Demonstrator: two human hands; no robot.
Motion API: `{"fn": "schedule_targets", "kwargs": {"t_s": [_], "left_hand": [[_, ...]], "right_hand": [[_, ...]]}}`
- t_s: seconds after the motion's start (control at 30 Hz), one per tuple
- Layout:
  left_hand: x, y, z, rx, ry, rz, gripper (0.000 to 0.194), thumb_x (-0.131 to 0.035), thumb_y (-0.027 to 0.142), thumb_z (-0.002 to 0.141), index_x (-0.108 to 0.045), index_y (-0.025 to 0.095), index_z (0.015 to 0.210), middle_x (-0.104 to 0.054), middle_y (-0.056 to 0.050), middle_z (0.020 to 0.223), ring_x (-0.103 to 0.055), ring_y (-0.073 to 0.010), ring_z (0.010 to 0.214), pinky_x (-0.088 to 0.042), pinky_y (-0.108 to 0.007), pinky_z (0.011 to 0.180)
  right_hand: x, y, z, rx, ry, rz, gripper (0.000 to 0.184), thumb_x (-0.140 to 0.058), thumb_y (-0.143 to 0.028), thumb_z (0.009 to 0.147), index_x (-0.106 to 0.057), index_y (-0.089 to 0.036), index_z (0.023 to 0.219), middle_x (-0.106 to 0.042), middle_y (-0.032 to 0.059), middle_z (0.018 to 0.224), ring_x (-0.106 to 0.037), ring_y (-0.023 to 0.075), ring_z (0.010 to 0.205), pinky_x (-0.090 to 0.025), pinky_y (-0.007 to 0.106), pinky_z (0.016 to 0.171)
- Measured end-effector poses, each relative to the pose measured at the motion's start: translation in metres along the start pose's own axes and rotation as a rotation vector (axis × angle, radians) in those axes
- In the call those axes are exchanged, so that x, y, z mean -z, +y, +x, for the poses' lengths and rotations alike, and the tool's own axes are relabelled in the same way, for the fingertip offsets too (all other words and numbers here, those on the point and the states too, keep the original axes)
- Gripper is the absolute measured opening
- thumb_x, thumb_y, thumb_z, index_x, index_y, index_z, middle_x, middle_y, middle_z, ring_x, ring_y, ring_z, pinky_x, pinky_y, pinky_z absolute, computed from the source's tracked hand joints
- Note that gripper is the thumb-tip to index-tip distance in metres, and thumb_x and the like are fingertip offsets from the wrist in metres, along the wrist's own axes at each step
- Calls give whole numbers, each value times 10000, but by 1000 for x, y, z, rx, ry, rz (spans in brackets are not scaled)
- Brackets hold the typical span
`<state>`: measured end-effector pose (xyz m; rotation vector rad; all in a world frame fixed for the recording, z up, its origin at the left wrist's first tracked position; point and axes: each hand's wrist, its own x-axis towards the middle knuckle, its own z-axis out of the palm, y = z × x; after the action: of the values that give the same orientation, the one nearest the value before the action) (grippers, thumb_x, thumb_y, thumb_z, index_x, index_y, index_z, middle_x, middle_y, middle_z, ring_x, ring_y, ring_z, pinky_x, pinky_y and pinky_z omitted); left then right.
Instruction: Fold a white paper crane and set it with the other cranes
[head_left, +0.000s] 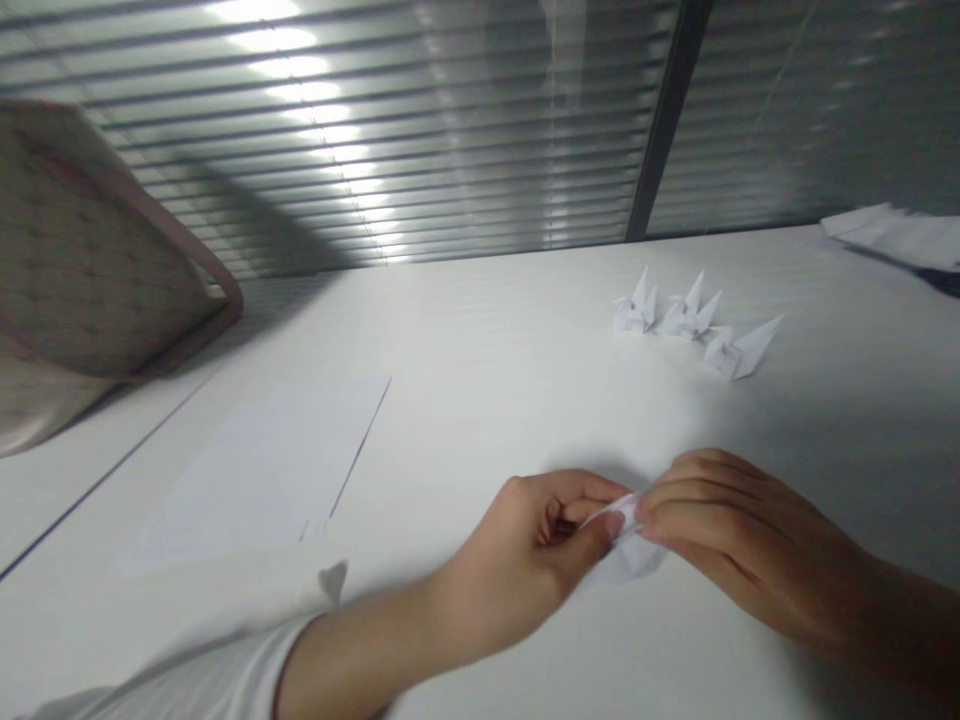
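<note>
A small piece of folded white paper (pixel 624 545) is pinched between my left hand (pixel 525 540) and my right hand (pixel 727 530), with part of it hidden by my fingers. Its exact shape cannot be made out. My left thumb and fingers grip its near side, and my right fingertips hold its other side. Farther up the white table (pixel 480 400), beyond my hands, stand three white origami cranes (pixel 636 305) (pixel 691 310) (pixel 739 348) in a row, none touching my hands.
A flat white paper sheet (pixel 262 470) lies left of my hands. Loose white paper (pixel 892 235) sits at the far right table edge. A patterned cushion (pixel 90 250) intrudes at the left. Window blinds (pixel 375 130) stand behind the table.
</note>
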<state>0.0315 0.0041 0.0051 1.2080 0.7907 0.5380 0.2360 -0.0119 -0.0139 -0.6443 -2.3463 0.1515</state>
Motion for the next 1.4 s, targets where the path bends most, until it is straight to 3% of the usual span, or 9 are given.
{"fn": "schedule_targets", "kwargs": {"t_s": [0.13, 0.27, 0.33, 0.43, 0.57, 0.7, 0.8, 1.2, 1.4], "left_hand": [[1, 2, -3, -49, -67, 13, 202, -588, 269, 860, -664, 150, 1004, -671, -49, 904, -566, -143, 806, -423, -232, 714], [-2, 0, -1, -32, 16, 37, 177, -658, 256, 811, -665, 123, 928, -683, -56, 841, -577, -144, 757, -429, -237, 687], [-2, -1, 0, 9, 51, -3, 189, -642, 284, 827, -659, 125, 927, -675, -33, 743, -561, -117, 655, -412, -219, 614], [1, -2, 4, 39, 89, -51, 236, -683, 312, 791, -651, 126, 933, -665, -13, 671, -544, -102, 562, -394, -210, 543], [8, -1, 8, 29, 162, -52, 222, -762, 281, 702, -657, 128, 823, -688, -16, 682, -588, -115, 580, -424, -213, 552], [18, 6, 10, 19, 326, 39, 230, -816, 226, 614, -636, 133, 723, -678, 1, 626, -599, -115, 565, -440, -208, 539], [25, 13, 10, 14, 380, 104, 237, -823, 200, 597, -623, 134, 707, -671, 6, 610, -603, -117, 562, -451, -207, 537], [47, 17, 17, -71, 424, 285, 257, -828, 226, 582, -626, 132, 710, -625, 13, 622, -581, -120, 581, -435, -211, 535], [60, 16, 20, -80, 359, 275, 209, -796, 229, 640, -632, 124, 715, -633, 1, 648, -583, -119, 611, -441, -212, 567]], "right_hand": [[-4, -2, 0, -201, 93, 8, 106, -532, -92, 888, -573, -183, 923, -647, 31, 837, -600, 135, 782, -477, 246, 738], [-3, -3, 5, -336, 182, -45, 103, -591, -199, 866, -605, -182, 967, -645, 52, 874, -621, 167, 829, -501, 258, 736], [-1, -3, 8, -504, 114, 13, 77, -600, -263, 854, -629, -192, 860, -656, 25, 771, -628, 163, 721, -506, 251, 640], [4, -2, 12, -831, -54, 192, 231, -586, -326, 841, -615, -208, 645, -585, -37, 521, -551, 119, 478, -431, 214, 448], [6, 3, 13, -1058, -121, 453, 224, -593, -388, 809, -652, -198, 705, -595, -38, 499, -558, 115, 449, -428, 205, 414], [6, 9, 14, -1133, -188, 684, 201, -599, -366, 792, -664, -176, 791, -644, -21, 544, -613, 127, 473, -488, 222, 450], [7, 10, 16, -1172, -184, 795, 190, -631, -356, 763, -660, -168, 775, -677, -7, 588, -664, 148, 534, -538, 243, 504], [5, 12, 9, -1219, -252, 1021, 232, -672, -349, 786, -603, -142, 864, -732, 54, 756, -708, 167, 653, -580, 280, 595], [9, 14, 8, -1129, -287, 1078, 306, -603, -439, 833, -581, -141, 896, -726, 77, 787, -701, 169, 650, -573, 275, 568]]}}
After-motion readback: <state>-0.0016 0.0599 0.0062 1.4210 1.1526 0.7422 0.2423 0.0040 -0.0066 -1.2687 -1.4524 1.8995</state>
